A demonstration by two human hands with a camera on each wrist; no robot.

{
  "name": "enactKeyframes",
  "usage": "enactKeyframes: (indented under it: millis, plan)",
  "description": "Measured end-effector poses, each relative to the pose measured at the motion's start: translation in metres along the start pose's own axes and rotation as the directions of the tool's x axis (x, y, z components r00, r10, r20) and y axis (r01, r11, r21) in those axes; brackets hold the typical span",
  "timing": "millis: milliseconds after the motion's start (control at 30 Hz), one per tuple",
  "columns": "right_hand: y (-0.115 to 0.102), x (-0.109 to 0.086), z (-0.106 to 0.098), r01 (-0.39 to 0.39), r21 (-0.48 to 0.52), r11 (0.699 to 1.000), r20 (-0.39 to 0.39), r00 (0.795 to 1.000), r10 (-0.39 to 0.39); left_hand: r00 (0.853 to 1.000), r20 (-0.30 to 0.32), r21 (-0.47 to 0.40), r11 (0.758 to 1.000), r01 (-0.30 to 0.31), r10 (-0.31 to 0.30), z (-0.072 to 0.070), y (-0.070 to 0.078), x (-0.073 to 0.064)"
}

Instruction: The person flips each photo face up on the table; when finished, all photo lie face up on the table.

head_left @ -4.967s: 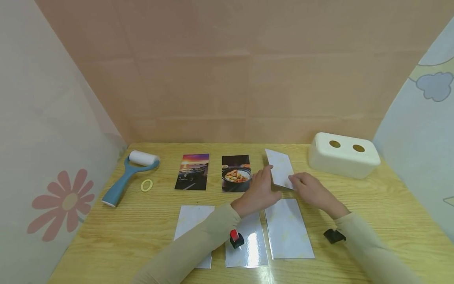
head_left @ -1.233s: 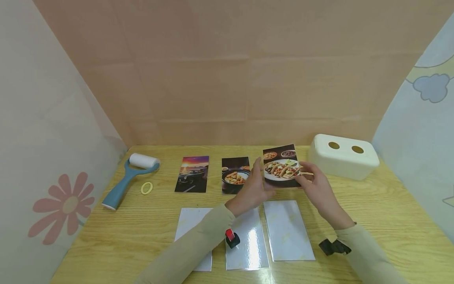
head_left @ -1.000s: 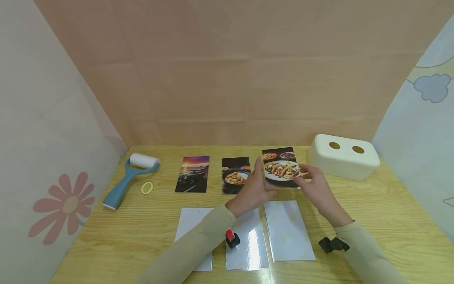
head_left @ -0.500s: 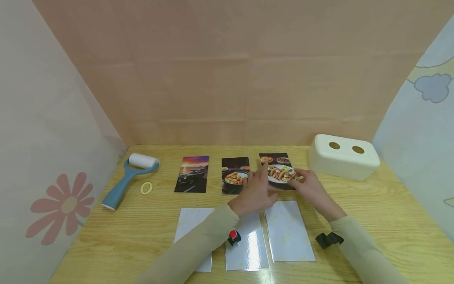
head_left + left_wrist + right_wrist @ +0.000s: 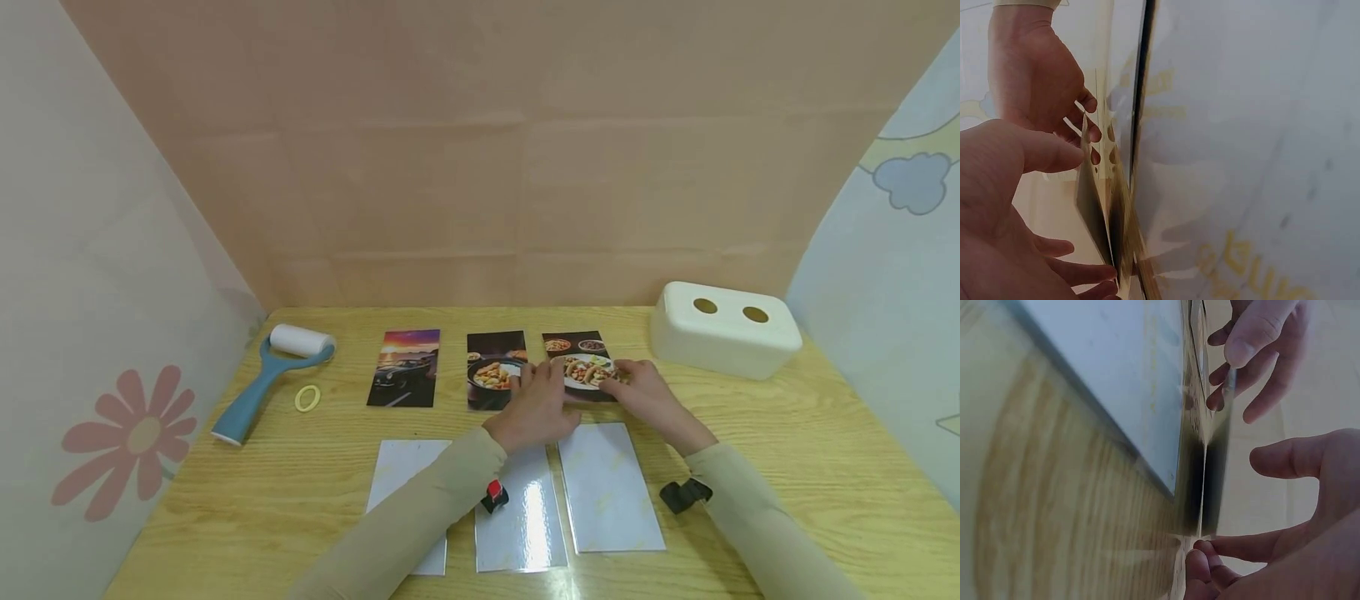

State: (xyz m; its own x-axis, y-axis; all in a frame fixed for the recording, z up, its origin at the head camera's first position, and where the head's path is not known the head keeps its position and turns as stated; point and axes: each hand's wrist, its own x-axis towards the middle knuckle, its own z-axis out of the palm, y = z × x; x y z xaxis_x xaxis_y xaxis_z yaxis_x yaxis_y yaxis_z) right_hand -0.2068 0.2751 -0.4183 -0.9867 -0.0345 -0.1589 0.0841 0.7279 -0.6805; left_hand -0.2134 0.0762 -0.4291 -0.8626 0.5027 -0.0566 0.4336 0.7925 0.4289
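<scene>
My wood-grain table (image 5: pixel 795 442) holds, left to right along its far side, roller (image 5: pixel 252 400), ring (image 5: pixel 297 400), car photo (image 5: pixel 403 368), rice photo (image 5: pixel 487 371), box (image 5: pixel 726 337); nearer me, three white sheets (image 5: pixel 611 487).

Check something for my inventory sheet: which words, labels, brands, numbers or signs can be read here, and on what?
No text can be read with certainty.
White sheet, left wrist view: yellow lettering, too blurred to read.
Right-hand sheet, head view: yellow marks, too faint to read.
Car photo, rice photo, taco photo, roller, box: no legible text.
</scene>
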Motion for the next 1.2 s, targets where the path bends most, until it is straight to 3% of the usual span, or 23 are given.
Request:
enactKeyframes:
  millis: [333, 667, 1067, 1200]
  plan:
    - [-0.0031, 0.0011, 0.0018, 0.014, -0.032, 0.999, 0.024, 1.0, -0.014, 1.0, -0.025, 0.019, 1.0, 0.008, -0.007, 0.0003, -0.0018, 0.0022]
    - [-0.0037, 0.0015, 0.0039, 0.012, -0.031, 0.999, -0.003, 1.0, -0.012, 0.999, -0.028, -0.022, 0.999, 0.03, -0.031, 0.0003, -0.0043, 0.0059]
    - [-0.0007, -0.003, 0.0045, -0.031, 0.055, 0.998, 0.013, 0.999, 0.03, 0.998, -0.027, -0.064, 0.997, 0.046, -0.048, 0.0014, -0.0054, 0.0048]
    - [-0.0011, -0.0053, 0.0045, -0.039, 0.084, 0.996, -0.03, 0.999, 0.041, 0.999, -0.023, -0.084, 0.996, 0.04, -0.042, -0.0057, -0.0032, 0.0004]
